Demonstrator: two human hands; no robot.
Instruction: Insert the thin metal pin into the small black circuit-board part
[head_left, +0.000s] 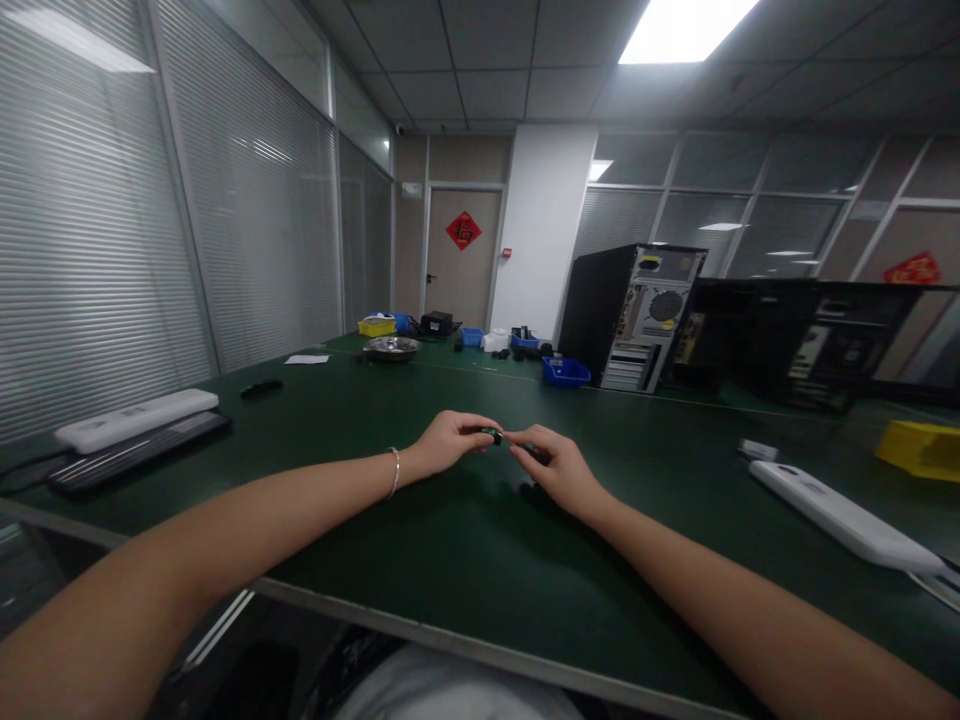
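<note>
Above the green tabletop [420, 540], my left hand [448, 442] pinches a small dark piece [493, 436] between thumb and fingertips. Hints of green and a light spot show on that piece, but it is too small to name. My right hand [559, 468] comes in from the right, its index fingertip at the near end of the piece. Its thumb is held apart below the index finger, and no object shows between them. A thin bracelet [394, 472] circles my left wrist.
A white power strip [139, 418] and a black keyboard [142, 450] lie left; another white strip [840, 510] lies right. Farther back are a round metal dish [391, 348], a blue bin [566, 373] and a computer tower [634, 315]. A yellow bin [921, 450] stands far right.
</note>
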